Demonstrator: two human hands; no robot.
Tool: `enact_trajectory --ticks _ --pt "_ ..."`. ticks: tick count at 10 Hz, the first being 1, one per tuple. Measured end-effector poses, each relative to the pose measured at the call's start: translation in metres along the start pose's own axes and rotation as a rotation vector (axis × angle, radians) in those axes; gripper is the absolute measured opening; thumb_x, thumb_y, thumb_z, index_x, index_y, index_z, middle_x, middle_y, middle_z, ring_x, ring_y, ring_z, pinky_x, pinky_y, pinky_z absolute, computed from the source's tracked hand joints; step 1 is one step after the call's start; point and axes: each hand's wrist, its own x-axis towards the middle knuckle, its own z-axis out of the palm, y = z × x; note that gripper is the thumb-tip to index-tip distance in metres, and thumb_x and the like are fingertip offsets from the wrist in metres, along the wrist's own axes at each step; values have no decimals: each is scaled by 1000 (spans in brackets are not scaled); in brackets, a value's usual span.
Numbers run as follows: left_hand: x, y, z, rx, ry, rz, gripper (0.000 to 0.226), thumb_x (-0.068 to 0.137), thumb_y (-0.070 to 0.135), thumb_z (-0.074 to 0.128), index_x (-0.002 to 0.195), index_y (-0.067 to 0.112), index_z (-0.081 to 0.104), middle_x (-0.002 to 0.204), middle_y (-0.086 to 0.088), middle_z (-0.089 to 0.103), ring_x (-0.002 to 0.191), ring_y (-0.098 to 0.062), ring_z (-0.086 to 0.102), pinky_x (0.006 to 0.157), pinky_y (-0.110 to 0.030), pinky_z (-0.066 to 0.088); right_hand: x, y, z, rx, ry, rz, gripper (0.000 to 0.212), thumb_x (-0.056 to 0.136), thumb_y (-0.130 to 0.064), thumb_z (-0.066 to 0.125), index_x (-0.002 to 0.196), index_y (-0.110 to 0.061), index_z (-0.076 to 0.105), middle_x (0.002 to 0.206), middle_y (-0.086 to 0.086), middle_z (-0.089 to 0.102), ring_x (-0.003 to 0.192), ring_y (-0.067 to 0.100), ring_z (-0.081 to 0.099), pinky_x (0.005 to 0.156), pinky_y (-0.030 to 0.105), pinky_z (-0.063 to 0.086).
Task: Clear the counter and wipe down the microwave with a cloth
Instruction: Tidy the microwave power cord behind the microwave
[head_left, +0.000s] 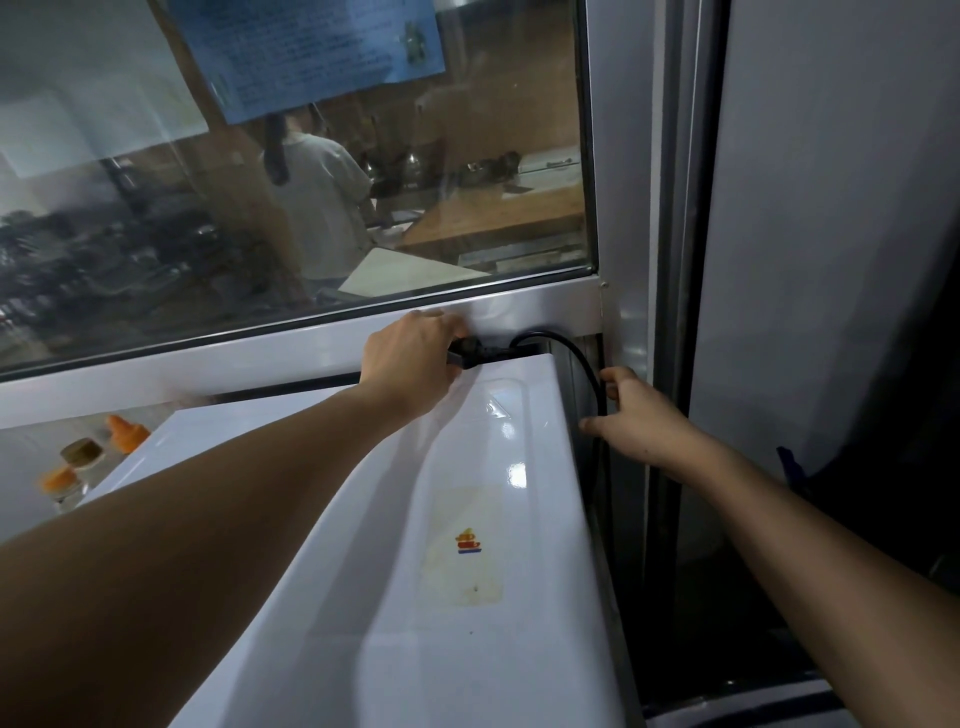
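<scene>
The white microwave fills the lower middle of the head view, seen from above, with a yellowed sticker on its top. My left hand reaches over its back edge and grips a black plug. The black power cord loops from the plug down the microwave's right side. My right hand holds that cord in the narrow gap beside the microwave. No cloth is in view.
A glass window with a metal frame stands right behind the microwave; a person is seen through it. Sauce bottles with orange caps stand on the counter at the left. A grey panel rises at the right.
</scene>
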Motion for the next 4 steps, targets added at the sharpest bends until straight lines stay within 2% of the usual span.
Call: enact_trajectory --ticks 2,3,4 --pt "-3 2 -3 35 7 7 28 85 17 62 112 25 63 113 3 63 103 -25 57 69 -33 46 -4 1 -1 5 -2 6 74 86 -22 66 146 -16 25 144 10 39 128 26 43 98 31 39" --pt "-6 3 -3 55 -32 14 35 84 19 63 118 24 59 119 3 61 109 -23 54 71 -31 44 -7 4 -3 5 -12 5 73 85 -21 67 146 -17 25 143 9 40 126 26 45 93 28 39" --pt "-9 5 -11 90 -71 54 45 84 26 67 127 23 53 127 1 57 117 -22 49 84 -36 49 -16 -1 -9 -10 -7 -30 75 83 -21 68 145 -17 27 145 9 40 128 25 44 95 27 37"
